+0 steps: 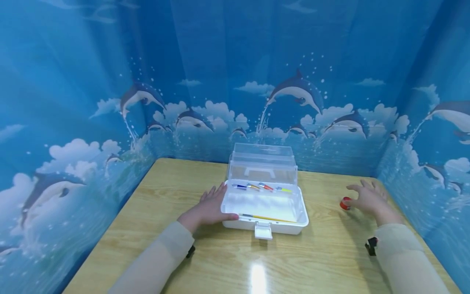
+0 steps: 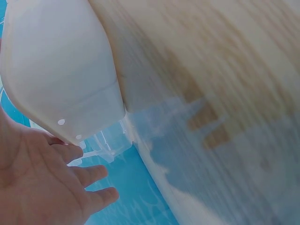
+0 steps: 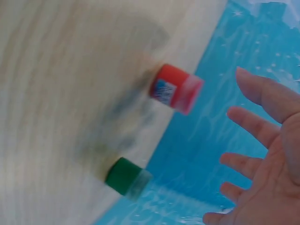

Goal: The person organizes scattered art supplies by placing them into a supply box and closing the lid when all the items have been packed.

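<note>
Closest to you, your pale sleeves (image 1: pixel 158 257) reach forward over a wood-grained bench (image 1: pixel 205 265). Before you, a little past the middle of the bench, sits a white box (image 1: pixel 288 229), its front latch (image 1: pixel 263 232) hanging toward you. A yellow-handled paintbrush (image 1: pixel 271 219) lies along the near side inside. Your left hand (image 1: pixel 207 207) rests against the box's left side, fingers spread, thumb over the near corner. If that hand pushes sideways or bears down on the rim, the box could slide or tip and the brush roll.

Well to the right, your right hand (image 1: pixel 371 201) hovers with fingers apart, holding nothing. The red pot (image 1: pixel 345 203) is just beside its thumb; the right wrist view shows a gap between them. That view also shows a green pot (image 3: pixel 127 178) near the red one, hidden from above. Because you may not see it, a wide sweep of the fingers could knock it over.

Farther back in the box lie four small coloured pieces (image 1: pixel 266 187), too small to identify. Behind them rises the clear lid (image 1: pixel 262 161), tilted back, then a blue dolphin curtain (image 1: pixel 220 49).
</note>
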The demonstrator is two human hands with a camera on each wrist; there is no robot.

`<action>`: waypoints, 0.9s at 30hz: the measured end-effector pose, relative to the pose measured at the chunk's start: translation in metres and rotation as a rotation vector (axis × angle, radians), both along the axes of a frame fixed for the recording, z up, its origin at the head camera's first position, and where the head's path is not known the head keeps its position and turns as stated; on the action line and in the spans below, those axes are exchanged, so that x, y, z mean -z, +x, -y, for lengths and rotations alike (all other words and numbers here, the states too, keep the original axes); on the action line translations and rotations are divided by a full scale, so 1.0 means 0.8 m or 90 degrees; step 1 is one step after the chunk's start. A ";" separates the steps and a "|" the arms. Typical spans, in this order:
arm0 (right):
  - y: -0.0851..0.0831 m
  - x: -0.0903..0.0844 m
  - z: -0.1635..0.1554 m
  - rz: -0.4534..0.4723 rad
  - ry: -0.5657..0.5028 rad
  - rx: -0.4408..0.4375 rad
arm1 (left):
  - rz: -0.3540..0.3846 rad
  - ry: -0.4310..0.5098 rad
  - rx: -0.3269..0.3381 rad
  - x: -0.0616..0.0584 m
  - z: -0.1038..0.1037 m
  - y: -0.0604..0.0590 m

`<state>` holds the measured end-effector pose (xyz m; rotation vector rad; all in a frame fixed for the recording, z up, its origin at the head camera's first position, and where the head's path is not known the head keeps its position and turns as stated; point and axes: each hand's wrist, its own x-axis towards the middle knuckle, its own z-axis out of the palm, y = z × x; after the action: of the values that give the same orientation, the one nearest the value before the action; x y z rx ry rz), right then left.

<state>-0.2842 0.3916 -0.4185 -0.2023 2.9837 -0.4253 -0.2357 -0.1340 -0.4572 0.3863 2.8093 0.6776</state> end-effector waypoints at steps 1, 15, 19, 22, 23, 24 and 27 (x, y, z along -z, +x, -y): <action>-0.001 0.003 -0.002 0.004 -0.001 0.001 | -0.002 0.000 0.001 0.000 0.000 0.000; -0.008 0.028 -0.007 0.031 -0.009 0.033 | 0.000 0.003 -0.004 -0.003 -0.002 0.002; -0.008 0.030 -0.005 0.032 -0.014 0.041 | 0.001 0.006 -0.001 -0.004 -0.002 0.003; -0.007 0.029 -0.003 0.034 -0.011 0.044 | -0.002 0.009 0.003 -0.006 -0.002 0.004; -0.007 0.028 -0.002 0.034 -0.009 0.045 | -0.004 0.010 0.004 -0.006 -0.002 0.004; -0.006 0.027 -0.001 0.033 -0.006 0.045 | -0.006 0.010 0.005 -0.007 -0.002 0.005; -0.006 0.027 0.002 0.032 0.002 0.042 | -0.007 0.005 0.003 -0.006 -0.002 0.005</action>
<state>-0.2887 0.3897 -0.4400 -0.0913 2.9483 -0.4260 -0.2318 -0.1327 -0.4523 0.3990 2.8169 0.6868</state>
